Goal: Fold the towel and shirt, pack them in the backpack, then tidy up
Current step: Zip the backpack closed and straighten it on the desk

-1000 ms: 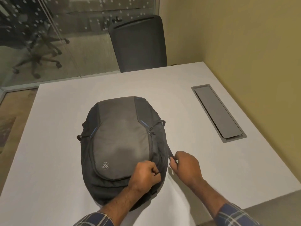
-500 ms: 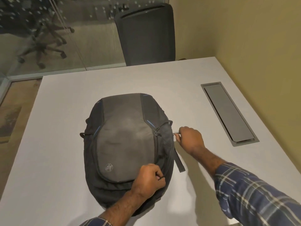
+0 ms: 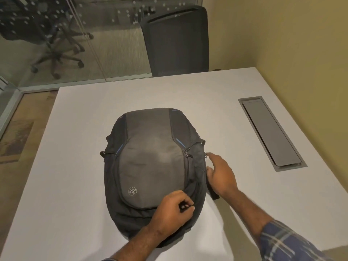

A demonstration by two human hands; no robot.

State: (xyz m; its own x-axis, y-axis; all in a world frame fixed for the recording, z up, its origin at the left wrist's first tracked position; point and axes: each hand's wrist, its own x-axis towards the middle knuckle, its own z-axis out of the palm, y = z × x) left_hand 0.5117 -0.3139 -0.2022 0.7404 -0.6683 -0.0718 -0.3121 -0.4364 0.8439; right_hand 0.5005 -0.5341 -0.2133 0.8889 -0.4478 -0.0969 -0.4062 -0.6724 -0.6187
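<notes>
A grey and black backpack lies flat on the white table, front panel up and zipped shut. My left hand sits on its near right corner, fingers pinched on a small dark tab of the bag. My right hand rests against the bag's right side with its fingers loose and apart. A metal zipper pull sticks out just beyond its fingertips, untouched. A black strap end shows under that wrist. No towel or shirt is visible.
A grey cable hatch is set into the table at the right. A black chair stands at the far edge. A yellow wall runs close along the right side. Behind a glass partition, office chairs stand at back left.
My right hand drew the zipper pull from the bag's near corner up along its right side, then let go and slipped back a little. My left hand kept its pinch.
</notes>
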